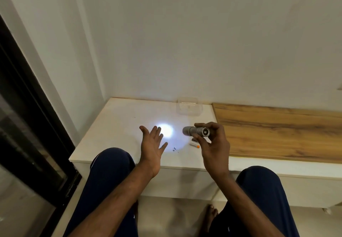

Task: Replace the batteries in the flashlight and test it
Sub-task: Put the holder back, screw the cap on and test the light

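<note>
White wall (185,42), low white table (120,125)

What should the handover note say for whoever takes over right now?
Right hand: gripping the silver flashlight, head aimed left, switched on.
Left hand: empty, open, palm raised beside the light spot on the white tabletop.
Loose battery with an orange end lies on the tabletop under the flashlight; clear plastic box stands at the back by the wall.
Done: flashlight lights, so the test looks passed.
Left: probably switch off, set down, tidy the battery.
</note>
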